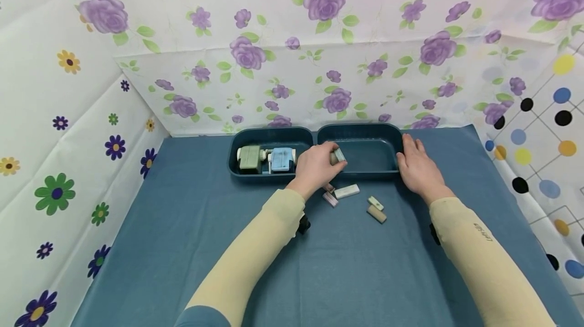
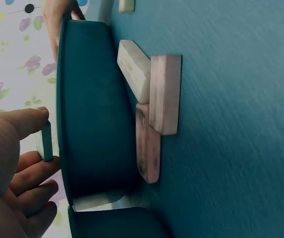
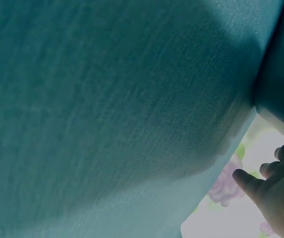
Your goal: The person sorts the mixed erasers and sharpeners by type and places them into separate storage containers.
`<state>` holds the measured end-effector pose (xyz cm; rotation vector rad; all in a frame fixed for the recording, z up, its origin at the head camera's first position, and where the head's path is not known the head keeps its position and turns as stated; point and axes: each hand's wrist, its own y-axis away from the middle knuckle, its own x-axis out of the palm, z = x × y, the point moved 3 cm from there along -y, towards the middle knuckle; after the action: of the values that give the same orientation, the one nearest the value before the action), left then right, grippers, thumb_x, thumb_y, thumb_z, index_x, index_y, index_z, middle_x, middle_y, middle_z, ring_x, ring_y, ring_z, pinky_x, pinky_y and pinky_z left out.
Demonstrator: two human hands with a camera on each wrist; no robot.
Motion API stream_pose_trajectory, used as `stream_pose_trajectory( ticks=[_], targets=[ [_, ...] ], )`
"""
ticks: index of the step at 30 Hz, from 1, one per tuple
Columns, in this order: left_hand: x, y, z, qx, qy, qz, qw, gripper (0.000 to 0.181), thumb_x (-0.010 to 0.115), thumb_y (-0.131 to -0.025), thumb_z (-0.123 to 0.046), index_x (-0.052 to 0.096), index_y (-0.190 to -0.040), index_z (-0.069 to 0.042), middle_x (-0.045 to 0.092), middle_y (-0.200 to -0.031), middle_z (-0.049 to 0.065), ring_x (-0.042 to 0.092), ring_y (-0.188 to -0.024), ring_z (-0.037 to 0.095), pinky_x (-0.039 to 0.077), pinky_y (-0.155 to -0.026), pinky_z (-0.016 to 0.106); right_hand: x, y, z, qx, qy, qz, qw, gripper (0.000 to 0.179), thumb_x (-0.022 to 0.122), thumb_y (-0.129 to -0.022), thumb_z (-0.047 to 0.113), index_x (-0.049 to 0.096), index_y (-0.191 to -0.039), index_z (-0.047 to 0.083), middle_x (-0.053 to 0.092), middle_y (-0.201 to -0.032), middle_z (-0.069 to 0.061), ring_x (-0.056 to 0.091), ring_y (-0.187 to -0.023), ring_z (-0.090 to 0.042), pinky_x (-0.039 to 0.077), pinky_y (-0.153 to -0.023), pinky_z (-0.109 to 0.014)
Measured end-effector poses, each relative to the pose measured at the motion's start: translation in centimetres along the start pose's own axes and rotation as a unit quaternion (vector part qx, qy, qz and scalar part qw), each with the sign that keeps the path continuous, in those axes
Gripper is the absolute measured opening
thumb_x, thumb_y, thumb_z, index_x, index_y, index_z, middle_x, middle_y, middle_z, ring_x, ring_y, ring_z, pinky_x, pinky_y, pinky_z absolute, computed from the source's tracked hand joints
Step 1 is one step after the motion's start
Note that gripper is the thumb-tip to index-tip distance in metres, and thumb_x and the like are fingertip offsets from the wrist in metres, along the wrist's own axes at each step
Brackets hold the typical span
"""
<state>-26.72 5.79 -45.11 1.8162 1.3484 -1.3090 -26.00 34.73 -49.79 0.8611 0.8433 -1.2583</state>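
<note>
My left hand (image 1: 316, 165) pinches a small pale green and grey eraser (image 1: 339, 155) between thumb and fingers. It holds the eraser above the left end of the right-hand dark teal tray (image 1: 365, 175). In the left wrist view, that eraser (image 2: 46, 141) shows its narrow green side near the tray wall. My right hand (image 1: 421, 170) rests its straight fingers along the same tray's right end. In front of the tray lie a white eraser (image 1: 347, 191), a pink striped one (image 1: 330, 199) and a darker pink one (image 2: 148, 148), close together.
A second teal tray (image 1: 274, 179) adjoins on the left, holding a green boxy item (image 1: 249, 158) and a blue one (image 1: 281, 158) with pale knobs. A pale green eraser (image 1: 375, 203) and a tan block (image 1: 376, 214) lie on the blue cloth. Flowered sheeting rises behind.
</note>
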Motion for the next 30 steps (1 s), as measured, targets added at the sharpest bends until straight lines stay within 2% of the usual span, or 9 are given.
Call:
stream_pose_trajectory(
  ticks=[6,9,12,22,30],
  targets=[
    [0.8,-1.0,0.0,-0.009,-0.032,0.032,0.9989,0.048,0.076,-0.1,-0.049,0.07,-0.139,-0.021,0.076,-0.103,-0.005,0.066,-0.077,0.011,0.057,-0.067,0.032,-0.1,0.1,0.0,-0.004,0.011,0.01,0.9999,0.069,0.026,-0.119,0.034,-0.011,-0.17,0.005,-0.011,-0.178,-0.018,-0.012,-0.162,-0.044,0.008,-0.127,-0.066],
    [1.2,-1.4,-0.1,-0.006,-0.04,0.039,0.9984,0.048,0.076,-0.1,-0.05,0.07,-0.138,-0.022,0.074,-0.098,-0.007,0.063,-0.072,0.009,0.056,-0.064,0.03,-0.1,0.1,0.0,-0.006,0.014,0.009,0.9998,0.069,0.025,-0.119,0.034,-0.011,-0.17,0.005,-0.011,-0.178,-0.019,-0.012,-0.162,-0.044,0.007,-0.128,-0.065],
    [1.5,-1.8,-0.4,0.0,-0.046,0.044,0.998,0.048,0.076,-0.099,-0.05,0.071,-0.137,-0.021,0.074,-0.099,-0.006,0.062,-0.072,0.008,0.055,-0.064,0.029,-0.2,0.1,0.0,-0.009,0.017,0.004,0.9998,0.068,0.026,-0.119,0.033,-0.009,-0.17,0.004,-0.009,-0.178,-0.02,-0.009,-0.162,-0.045,0.008,-0.128,-0.064],
    [2.1,-3.2,-0.9,-0.003,-0.071,0.079,0.9943,0.046,0.078,-0.098,-0.051,0.073,-0.133,-0.022,0.075,-0.108,-0.005,0.063,-0.079,0.009,0.057,-0.072,0.03,-0.1,0.0,0.0,-0.008,0.016,0.002,0.9998,0.068,0.025,-0.119,0.032,-0.008,-0.17,0.002,-0.006,-0.177,-0.023,-0.005,-0.162,-0.046,0.005,-0.13,-0.062],
    [2.2,-4.1,-1.0,0.006,-0.098,0.102,0.9899,0.036,0.082,-0.096,-0.044,0.077,-0.126,-0.025,0.074,-0.105,-0.006,0.067,-0.09,0.012,0.059,-0.079,0.032,-0.1,0.1,0.2,-0.008,0.015,-0.002,0.9998,0.067,0.026,-0.119,0.031,-0.006,-0.17,0.002,-0.004,-0.177,-0.023,-0.002,-0.162,-0.047,0.006,-0.13,-0.062]
  ],
)
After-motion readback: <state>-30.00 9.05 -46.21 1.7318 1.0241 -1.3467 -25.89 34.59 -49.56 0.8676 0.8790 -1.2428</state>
